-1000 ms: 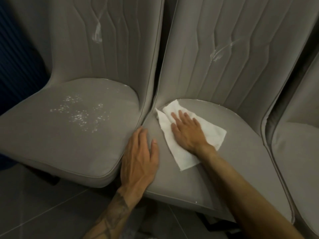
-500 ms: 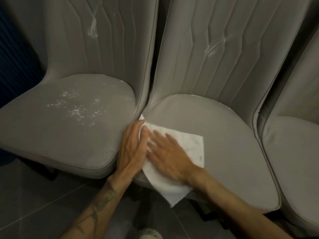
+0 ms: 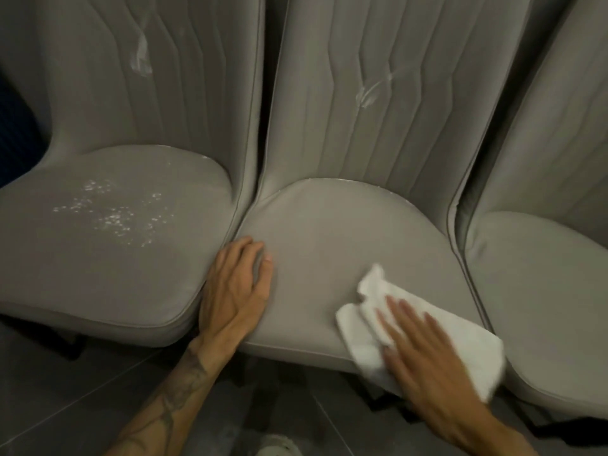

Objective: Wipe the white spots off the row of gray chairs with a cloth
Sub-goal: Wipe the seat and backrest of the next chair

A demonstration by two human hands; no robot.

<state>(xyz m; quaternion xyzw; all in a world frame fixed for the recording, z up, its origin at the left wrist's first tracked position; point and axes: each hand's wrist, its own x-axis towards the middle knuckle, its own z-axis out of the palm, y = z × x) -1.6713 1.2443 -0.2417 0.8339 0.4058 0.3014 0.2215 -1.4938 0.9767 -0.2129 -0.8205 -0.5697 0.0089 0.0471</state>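
Right hand (image 3: 424, 353), fingers flat and straight, presses the white cloth (image 3: 470, 334) on the middle chair (image 3: 329, 232) seat's front edge, 5 o'clock. Left hand (image 3: 237, 291) released, flat on the same seat's left edge, 8 o'clock. White spots (image 3: 108, 215) on the left chair (image 3: 164, 284) seat, 10 o'clock. Smears on backrests: 11 o'clock (image 3: 141, 57), 1 o'clock (image 3: 371, 90).

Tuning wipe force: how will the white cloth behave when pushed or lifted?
Probably floppy: the white crumpled cloth bunches beside the flat right hand. Likely light; may slide easily on the smooth gray chair seat.
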